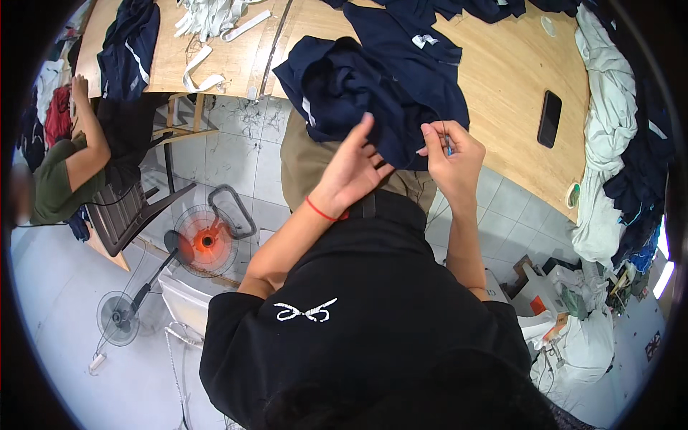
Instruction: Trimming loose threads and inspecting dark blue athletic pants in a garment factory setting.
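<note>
A dark navy garment (342, 87) with a white strip lies bunched over the table's near edge and hangs down onto my lap. My left hand (352, 170) is at the garment's lower edge, thumb raised and fingers apart, with nothing visible in it. Just right of it, my right hand (454, 154) is closed in a pinch by the garment's right side. Within its fingers is a small tool with a blue part (449, 151); most of it is hidden, so its exact kind cannot be made out.
A black phone (550, 119) and a tape roll (572, 196) lie on the wooden table (502, 86). Pale cloth (605, 107) is heaped along its right side. White strips (208, 18) lie at the far left. A fan (207, 241) stands on the floor, near another person (72, 168) at left.
</note>
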### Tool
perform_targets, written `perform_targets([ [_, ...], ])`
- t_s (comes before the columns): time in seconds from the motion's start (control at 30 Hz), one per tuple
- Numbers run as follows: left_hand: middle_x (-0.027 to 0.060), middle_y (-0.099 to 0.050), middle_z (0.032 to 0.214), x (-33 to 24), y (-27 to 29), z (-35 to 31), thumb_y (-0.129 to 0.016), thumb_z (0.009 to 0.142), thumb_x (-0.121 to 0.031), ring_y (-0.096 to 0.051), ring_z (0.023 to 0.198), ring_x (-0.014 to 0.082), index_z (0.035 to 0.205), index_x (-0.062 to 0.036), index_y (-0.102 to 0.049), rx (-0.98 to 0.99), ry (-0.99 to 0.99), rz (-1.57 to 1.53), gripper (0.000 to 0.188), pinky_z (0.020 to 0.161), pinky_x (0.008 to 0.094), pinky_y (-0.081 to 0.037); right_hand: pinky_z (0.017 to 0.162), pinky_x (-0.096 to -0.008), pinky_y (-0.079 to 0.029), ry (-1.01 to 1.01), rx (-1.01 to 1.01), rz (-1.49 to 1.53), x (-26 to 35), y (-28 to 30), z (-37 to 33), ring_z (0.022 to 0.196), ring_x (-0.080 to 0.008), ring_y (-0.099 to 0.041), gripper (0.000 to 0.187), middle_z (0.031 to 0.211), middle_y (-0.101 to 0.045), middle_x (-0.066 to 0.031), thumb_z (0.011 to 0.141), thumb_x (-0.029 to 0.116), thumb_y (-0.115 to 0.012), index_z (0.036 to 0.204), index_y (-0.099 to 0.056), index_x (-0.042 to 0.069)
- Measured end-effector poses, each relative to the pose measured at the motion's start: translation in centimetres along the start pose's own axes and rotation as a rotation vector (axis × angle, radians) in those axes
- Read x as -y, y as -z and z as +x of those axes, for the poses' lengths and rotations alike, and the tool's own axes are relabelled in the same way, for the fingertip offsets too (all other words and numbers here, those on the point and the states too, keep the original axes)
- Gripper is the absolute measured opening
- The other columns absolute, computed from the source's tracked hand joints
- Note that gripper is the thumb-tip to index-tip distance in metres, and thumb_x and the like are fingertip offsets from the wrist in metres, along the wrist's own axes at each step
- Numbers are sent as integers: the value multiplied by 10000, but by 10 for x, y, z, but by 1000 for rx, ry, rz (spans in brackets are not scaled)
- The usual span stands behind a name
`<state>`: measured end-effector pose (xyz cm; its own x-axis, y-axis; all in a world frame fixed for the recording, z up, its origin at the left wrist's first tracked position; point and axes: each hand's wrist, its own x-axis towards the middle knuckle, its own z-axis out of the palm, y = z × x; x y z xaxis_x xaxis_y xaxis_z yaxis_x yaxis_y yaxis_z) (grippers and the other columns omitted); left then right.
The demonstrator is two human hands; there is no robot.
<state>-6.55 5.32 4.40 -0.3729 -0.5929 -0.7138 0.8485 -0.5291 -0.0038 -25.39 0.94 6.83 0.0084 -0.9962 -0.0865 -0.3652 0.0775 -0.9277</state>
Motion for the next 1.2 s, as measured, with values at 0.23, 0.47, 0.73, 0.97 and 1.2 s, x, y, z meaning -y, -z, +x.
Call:
perform_targets([
  [0.23,141,-570,1559,-18,-19,13,-553,1115,-376,-491,1481,305,1355,-97,-674,398,-288,-51,387,1251,510,-351,561,-253,-522,-143,-60,-65,14,4,-4,640,-80,-655,145,733,-687,-50,988,67,-748,912,-719,-54],
  [0.47,217,-528,1574,-58,-31,-17,-513,1125,-369,-420,1516,425,1264,-70,-681,548,-450,-86,370,1265,635,-281,559,-236,-411,-67,150,200,14,27,4,605,-50,-586,87,859,-761,-35,995,26,-709,1048,-769,-9],
  [0.73,76,-629,1093,-51,-11,-21,-645,955,86,-626,1305,351,1468,-78,-455,541,-490,106,571,1118,608,-511,697,-279,-514,215,306,76,61,9,28,785,-151,-674,358,1049,-795,-97,842,-22,-827,1193,-758,7],
  [0.97,153,-626,1293,-48,22,6,-661,889,206,-684,1213,301,1507,-58,-377,649,-673,274,730,1060,493,-578,562,-246,-434,332,-146,-64,38,2,9,663,-123,-605,265,867,-720,-97,723,-124,-831,923,-751,30],
  [1.2,163,-602,1377,-26,-36,-14,-639,903,232,-665,1249,310,1533,-68,-349,306,-714,240,755,1071,470,-572,495,-323,-391,919,-255,-149,42,4,-15,573,-202,-524,338,872,-591,-83,670,-117,-831,945,-701,32],
])
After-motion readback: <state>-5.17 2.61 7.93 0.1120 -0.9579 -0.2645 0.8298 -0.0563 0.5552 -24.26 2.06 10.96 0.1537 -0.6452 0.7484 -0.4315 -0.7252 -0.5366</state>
